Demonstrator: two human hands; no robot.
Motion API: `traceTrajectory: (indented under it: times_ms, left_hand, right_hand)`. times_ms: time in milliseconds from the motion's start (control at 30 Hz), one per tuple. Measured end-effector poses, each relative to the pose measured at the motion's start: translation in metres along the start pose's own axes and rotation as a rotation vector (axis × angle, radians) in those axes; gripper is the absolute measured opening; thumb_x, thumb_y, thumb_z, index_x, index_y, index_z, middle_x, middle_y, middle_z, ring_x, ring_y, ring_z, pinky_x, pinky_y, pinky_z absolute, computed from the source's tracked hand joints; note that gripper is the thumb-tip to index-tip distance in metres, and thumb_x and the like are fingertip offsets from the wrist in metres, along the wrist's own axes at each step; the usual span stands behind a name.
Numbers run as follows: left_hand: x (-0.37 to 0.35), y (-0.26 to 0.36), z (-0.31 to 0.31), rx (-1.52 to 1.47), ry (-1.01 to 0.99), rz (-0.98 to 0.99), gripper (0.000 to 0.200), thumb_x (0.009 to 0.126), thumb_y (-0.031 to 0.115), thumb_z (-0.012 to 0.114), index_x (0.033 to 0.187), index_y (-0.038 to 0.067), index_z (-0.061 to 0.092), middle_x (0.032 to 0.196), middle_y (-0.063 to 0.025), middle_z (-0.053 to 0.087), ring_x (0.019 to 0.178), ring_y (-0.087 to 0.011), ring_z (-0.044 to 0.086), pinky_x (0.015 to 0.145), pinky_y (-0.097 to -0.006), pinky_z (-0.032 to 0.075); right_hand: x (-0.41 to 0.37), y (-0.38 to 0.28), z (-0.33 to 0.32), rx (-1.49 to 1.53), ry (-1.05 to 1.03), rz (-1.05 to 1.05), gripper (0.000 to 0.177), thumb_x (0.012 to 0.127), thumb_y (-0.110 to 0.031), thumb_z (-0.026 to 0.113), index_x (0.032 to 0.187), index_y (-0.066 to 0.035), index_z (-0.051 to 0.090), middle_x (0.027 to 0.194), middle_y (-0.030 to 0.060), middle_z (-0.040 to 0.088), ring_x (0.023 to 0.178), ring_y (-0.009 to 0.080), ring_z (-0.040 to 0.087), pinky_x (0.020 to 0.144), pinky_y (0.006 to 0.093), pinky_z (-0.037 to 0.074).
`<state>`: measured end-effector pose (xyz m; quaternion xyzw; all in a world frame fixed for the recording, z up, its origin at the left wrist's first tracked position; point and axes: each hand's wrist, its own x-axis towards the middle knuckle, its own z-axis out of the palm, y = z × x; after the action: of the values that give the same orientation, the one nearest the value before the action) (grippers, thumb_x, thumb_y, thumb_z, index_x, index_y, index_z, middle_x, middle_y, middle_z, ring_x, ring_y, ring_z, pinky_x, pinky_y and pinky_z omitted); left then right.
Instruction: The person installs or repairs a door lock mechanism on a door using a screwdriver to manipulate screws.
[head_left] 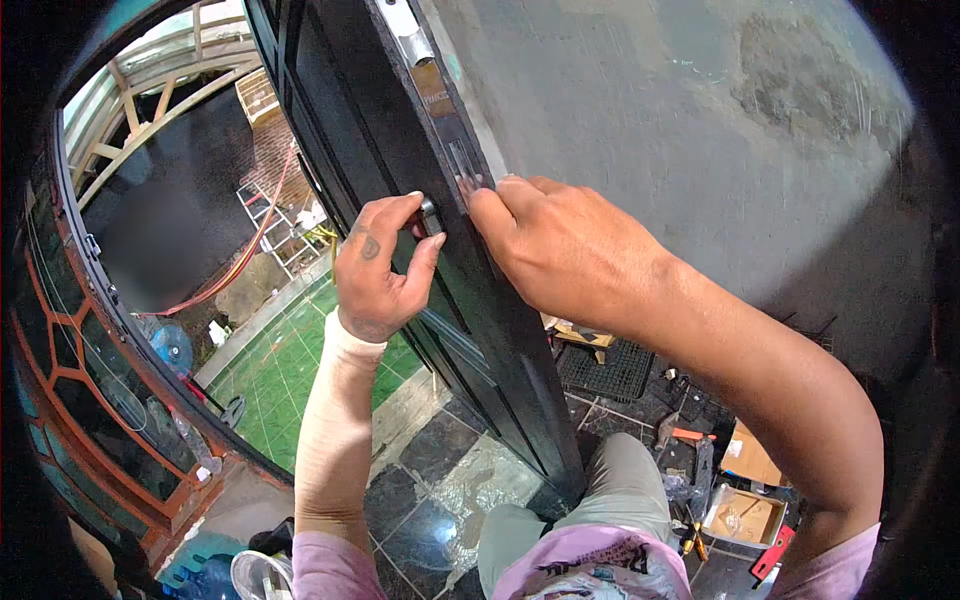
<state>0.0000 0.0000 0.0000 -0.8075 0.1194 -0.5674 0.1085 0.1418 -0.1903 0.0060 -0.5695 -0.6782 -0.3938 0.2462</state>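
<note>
Head view: dark door (pixel 350 120) seen standing open. Small metal fitting (pixel 431 216) held in a narrow pinch by the left hand (pixel 382 265), at the door's face, just beside the narrow edge. Metal lock plate (pixel 455 148) set into that edge; its lower end met by the curled right hand (pixel 560 238); whether anything is gripped cannot be told.

Clock laid over our view: door (pixel 350 110) slants from eleven to five; our left hand (pixel 382 265) at ten, on handle (pixel 431 215) at door face; our right hand (pixel 560 240) at two, against door edge, just below lock plate (pixel 457 155); wall (pixel 620 110) at one to three; window panel (pixel 85 385) at nine; tiled floor (pixel 275 405) beyond doorway, at eight; open box (pixel 767 515) on floor at four; cup (pixel 252 575) at seven.
</note>
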Motion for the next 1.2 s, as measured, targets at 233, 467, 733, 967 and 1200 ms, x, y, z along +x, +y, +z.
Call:
traceTrajectory:
  times_ms: [233,467,733,967,1200]
  left_hand:
    - [0.003,0.001,0.004,0.011,0.047,0.041,0.042,0.077,0.0,0.077,0.117,-0.001,0.063,0.102,-0.0162,0.067,0.079,-0.0237,0.068,0.071,-0.0324,0.055]
    - [0.0,0.003,0.0,0.017,-0.014,-0.031,0.041,0.081,0.002,0.076,0.12,0.0,0.062,0.106,-0.0161,0.066,0.088,-0.0259,0.068,0.081,-0.0335,0.055]
    - [-0.006,0.004,-0.002,0.018,0.031,-0.1,0.041,0.082,0.001,0.076,0.121,0.0,0.062,0.107,-0.0135,0.066,0.09,-0.0219,0.066,0.083,-0.0329,0.053]
    - [-0.021,-0.018,0.006,0.088,0.048,-0.266,0.041,0.094,0.003,0.067,0.134,0.003,0.059,0.125,-0.0098,0.064,0.111,-0.0176,0.06,0.098,-0.0314,0.047]
    - [-0.052,-0.08,-0.03,-0.013,-0.008,-0.415,0.039,0.103,0.009,0.056,0.14,-0.002,0.051,0.139,-0.0146,0.057,0.123,-0.0221,0.055,0.105,-0.0332,0.044]
  right_hand:
    - [0.008,-0.011,0.01,0.333,0.058,0.382,0.023,0.095,-0.013,0.054,0.088,0.008,0.061,0.074,0.0305,0.063,0.076,0.0477,0.066,0.071,0.05,0.054]
    - [0.01,-0.014,0.014,0.717,0.132,0.702,0.044,0.096,-0.028,0.056,0.081,0.01,0.069,0.063,0.0269,0.064,0.061,0.0414,0.068,0.063,0.0494,0.055]
    - [-0.054,0.013,0.002,1.32,-0.096,0.971,0.047,0.104,-0.039,0.048,0.086,0.002,0.065,0.052,0.0008,0.048,0.044,0.0126,0.046,0.044,0.0308,0.038]
    - [-0.314,0.037,0.078,1.205,0.105,1.388,0.029,0.102,-0.029,0.055,0.087,-0.005,0.062,0.062,-0.0019,0.05,0.054,0.0107,0.049,0.049,0.0273,0.041]
    - [-0.707,-0.108,0.195,0.524,0.119,2.156,0.015,0.091,-0.018,0.065,0.085,-0.004,0.064,0.067,0.0102,0.063,0.053,0.0227,0.061,0.049,0.0382,0.049]
